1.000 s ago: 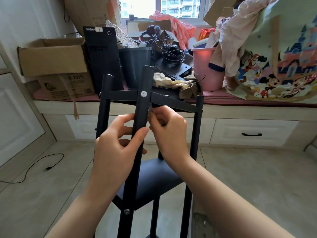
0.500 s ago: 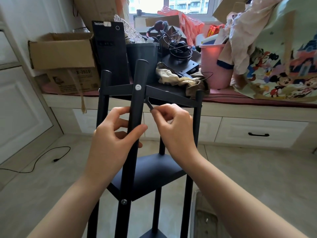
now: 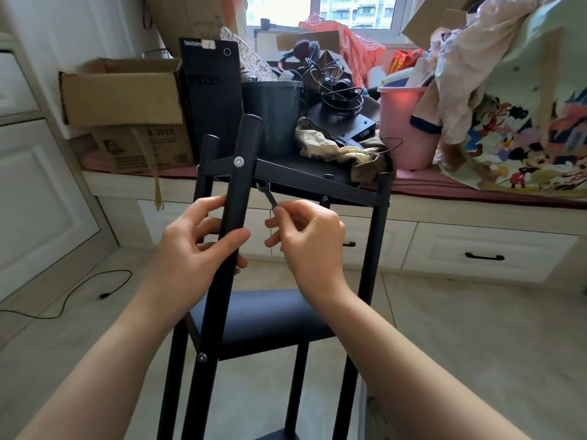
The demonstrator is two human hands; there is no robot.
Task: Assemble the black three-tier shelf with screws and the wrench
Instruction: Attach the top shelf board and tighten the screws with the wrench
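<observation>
Black three-tier shelf (image 3: 286, 315) upright on the tiled floor (image 3: 460, 328), dead centre. Left hand (image 3: 193, 252) wrapped round the front post (image 3: 235, 223). Right hand (image 3: 308, 236) pinching the small wrench (image 3: 270, 195), head tucked under the top tier beside the screw (image 3: 238, 161).

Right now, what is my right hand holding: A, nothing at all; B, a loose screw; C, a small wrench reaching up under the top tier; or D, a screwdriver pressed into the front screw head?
C: the right hand pinches the lower end of a small wrench, whose open head sits just under the edge of the top tier, behind the front post that the left hand grips.
</observation>
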